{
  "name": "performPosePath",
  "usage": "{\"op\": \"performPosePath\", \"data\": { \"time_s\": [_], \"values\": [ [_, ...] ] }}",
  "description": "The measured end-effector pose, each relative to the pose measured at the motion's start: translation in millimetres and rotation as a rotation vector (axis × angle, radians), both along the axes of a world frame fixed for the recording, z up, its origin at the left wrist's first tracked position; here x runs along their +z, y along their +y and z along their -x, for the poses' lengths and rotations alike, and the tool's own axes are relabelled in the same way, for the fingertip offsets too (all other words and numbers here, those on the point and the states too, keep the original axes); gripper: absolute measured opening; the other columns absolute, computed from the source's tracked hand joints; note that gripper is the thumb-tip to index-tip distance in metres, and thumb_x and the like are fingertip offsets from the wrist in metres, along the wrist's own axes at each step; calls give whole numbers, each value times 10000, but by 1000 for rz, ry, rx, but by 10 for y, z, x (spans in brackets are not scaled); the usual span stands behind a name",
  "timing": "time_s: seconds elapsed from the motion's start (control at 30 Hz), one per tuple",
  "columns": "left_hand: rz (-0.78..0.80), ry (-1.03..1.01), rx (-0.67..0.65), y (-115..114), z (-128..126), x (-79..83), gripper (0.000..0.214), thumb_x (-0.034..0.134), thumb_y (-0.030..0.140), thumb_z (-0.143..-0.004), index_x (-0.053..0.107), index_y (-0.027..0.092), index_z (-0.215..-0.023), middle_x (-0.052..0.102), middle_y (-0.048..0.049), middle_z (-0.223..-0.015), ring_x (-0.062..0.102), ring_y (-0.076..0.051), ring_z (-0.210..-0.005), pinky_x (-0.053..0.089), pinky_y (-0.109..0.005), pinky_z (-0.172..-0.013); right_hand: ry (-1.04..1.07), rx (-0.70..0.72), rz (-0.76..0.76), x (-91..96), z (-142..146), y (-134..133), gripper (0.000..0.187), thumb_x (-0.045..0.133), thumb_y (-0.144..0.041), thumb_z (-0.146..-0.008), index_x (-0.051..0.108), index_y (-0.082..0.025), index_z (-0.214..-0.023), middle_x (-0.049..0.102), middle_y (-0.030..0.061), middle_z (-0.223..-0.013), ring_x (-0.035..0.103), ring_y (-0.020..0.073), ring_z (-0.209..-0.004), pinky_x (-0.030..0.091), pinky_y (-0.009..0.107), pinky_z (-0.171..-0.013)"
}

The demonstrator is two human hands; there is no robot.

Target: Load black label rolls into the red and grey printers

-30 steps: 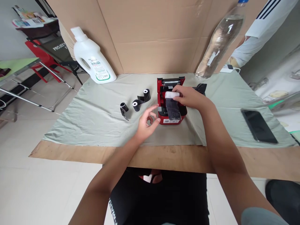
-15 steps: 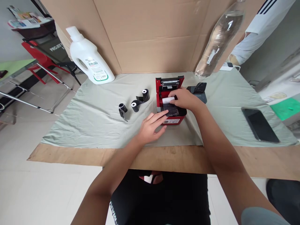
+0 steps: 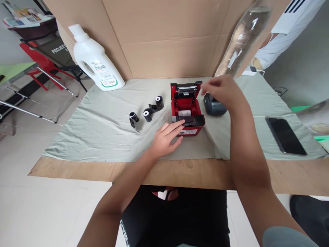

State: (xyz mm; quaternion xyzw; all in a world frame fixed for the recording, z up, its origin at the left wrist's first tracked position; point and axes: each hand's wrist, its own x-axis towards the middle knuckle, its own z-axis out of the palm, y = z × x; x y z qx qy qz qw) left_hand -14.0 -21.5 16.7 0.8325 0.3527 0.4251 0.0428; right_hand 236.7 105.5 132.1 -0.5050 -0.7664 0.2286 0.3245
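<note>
A small red printer (image 3: 187, 109) stands open in the middle of the cloth, lid up at the back. A white paper roll (image 3: 184, 113) lies inside it, with a dark strip (image 3: 187, 119) hanging over the front lip. My left hand (image 3: 166, 138) rests open against the printer's front left corner, fingers stretched onto it. My right hand (image 3: 223, 90) hovers above and to the right of the printer, near its raised lid, holding nothing, fingers loosely curled and slightly blurred. Below that hand sits a dark grey device (image 3: 214, 106).
Two dark rolls (image 3: 153, 109) and a smaller one (image 3: 134, 118) lie left of the printer on the grey-green cloth (image 3: 102, 130). A white jug (image 3: 94, 60) stands back left, a clear bottle (image 3: 241, 37) back right, a phone (image 3: 284, 135) at right. Cardboard walls the back; another person's white sleeve (image 3: 282, 31) shows far right.
My right hand has let go of the white roll, now seated in the printer, and lifted up and right. My left hand moved in to the printer's front.
</note>
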Motion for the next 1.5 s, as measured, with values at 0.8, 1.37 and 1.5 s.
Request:
{"op": "performPosePath", "data": {
  "time_s": [0.8, 1.37, 1.5],
  "values": [
    [10, -36, 52, 67, 42, 1, 662, 542, 337, -1061, 301, 289, -1676, 479, -147, -1664, 533, -298, -1492, 512, -479, -1165, -160, 92, 475, -228, -184, 109, 1040, 918, -507, -676, 463, -353, -1598, 626, 148, -1453, 724, 329, -1005, 625, 450, -769],
    [107, -40, 47, 246, 33, 34, 481, 549, 416, -1051, 610, 244, -1496, 644, -127, -1515, 652, -299, -1271, 537, -472, -1046, 202, 115, 279, -655, -162, -498, 703, 664, -529, -934, 503, -357, -1597, 563, 88, -1581, 697, 265, -1006, 603, 482, -897],
    [124, -71, 28, 241, 71, 27, 481, 551, 429, -1057, 597, 251, -1501, 603, -137, -1558, 620, -302, -1352, 505, -496, -1114, 255, 74, 259, -718, -179, -474, 658, 634, -528, -954, 538, -331, -1574, 581, 92, -1554, 689, 234, -929, 589, 497, -933]
  ]
}}
